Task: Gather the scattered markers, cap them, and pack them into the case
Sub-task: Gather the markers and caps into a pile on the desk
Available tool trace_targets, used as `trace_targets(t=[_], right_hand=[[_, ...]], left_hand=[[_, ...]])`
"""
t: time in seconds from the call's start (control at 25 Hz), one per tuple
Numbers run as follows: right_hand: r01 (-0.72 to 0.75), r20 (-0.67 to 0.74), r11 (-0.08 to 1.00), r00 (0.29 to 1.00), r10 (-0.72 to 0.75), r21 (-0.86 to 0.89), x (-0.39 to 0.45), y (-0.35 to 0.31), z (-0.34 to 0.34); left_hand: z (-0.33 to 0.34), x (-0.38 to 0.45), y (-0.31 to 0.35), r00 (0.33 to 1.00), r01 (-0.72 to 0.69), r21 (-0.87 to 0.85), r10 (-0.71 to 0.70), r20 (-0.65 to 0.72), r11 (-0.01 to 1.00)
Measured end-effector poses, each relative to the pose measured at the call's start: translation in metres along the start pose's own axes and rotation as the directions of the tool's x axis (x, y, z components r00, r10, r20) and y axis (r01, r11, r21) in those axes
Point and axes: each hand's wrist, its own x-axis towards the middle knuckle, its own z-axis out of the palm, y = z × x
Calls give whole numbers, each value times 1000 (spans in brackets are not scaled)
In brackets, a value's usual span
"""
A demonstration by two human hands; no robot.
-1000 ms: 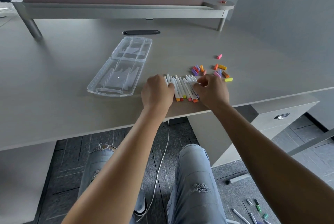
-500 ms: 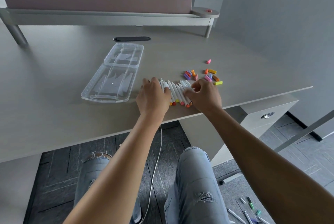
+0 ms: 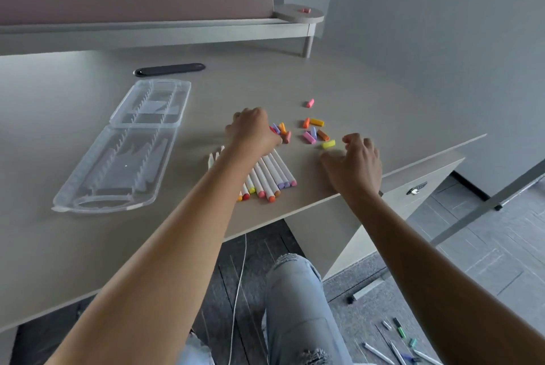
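A row of white markers (image 3: 272,176) with coloured ends lies near the desk's front edge, partly under my left forearm. Loose coloured caps (image 3: 315,133) are scattered just beyond them, with one pink cap (image 3: 309,103) farther back. My left hand (image 3: 252,128) reaches over the markers to the left cluster of caps, its fingers curled round a red cap (image 3: 272,129) that shows at their tips. My right hand (image 3: 354,164) rests by the desk edge, fingers loosely curled and holding nothing, just right of a yellow cap (image 3: 328,144). The clear plastic case (image 3: 88,202) lies open at the left.
A black cable slot (image 3: 169,69) sits behind the case. A raised shelf (image 3: 298,15) runs along the back. A drawer unit (image 3: 415,187) stands under the desk's right end. More markers (image 3: 398,344) lie on the floor, and a white cable (image 3: 237,291) hangs below the desk.
My left hand left the marker row and moved forward to the caps. My right hand let go of the markers and shifted right toward the desk edge.
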Motion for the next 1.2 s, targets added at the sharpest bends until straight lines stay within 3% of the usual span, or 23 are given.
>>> trace_targets(t=[0.12, 0.6, 0.76, 0.84, 0.88, 0.96, 1.04, 1.08, 1.12, 1.2], right_hand=[[18, -1, 1000, 1000, -18, -22, 11, 2, 4], [63, 8, 998, 998, -64, 15, 26, -1, 12], [63, 5, 997, 998, -63, 53, 21, -3, 11], [72, -17, 983, 997, -70, 172, 20, -5, 7], [37, -25, 962, 999, -31, 271, 20, -8, 4], [-191, 35, 804, 978, 208, 563, 29, -18, -4], [-484, 317, 356, 844, 433, 800, 39, -28, -11], [-564, 464, 141, 776, 427, 814, 43, -31, -12], [-618, 565, 26, 735, 376, 786, 46, -31, -11], [-693, 662, 11, 694, 283, 721, 48, -31, -8]], left_hand=[[6, 9, 3, 998, -17, 26, 15, 58, 1000], [15, 25, -8, 998, -36, 14, 36, 50, 999], [18, 35, -12, 998, 22, -50, -19, 60, 999], [13, 40, -16, 993, 107, -192, -96, 66, 976], [8, 41, -17, 986, 163, -350, -143, 83, 922], [-3, 40, -14, 955, 295, -693, -219, 199, 657], [-14, 37, -8, 907, 413, -848, -232, 351, 332], [-17, 37, -8, 882, 458, -866, -223, 415, 202], [-20, 38, -8, 858, 497, -862, -207, 471, 99], [-21, 41, -13, 815, 559, -829, -173, 553, -19]])
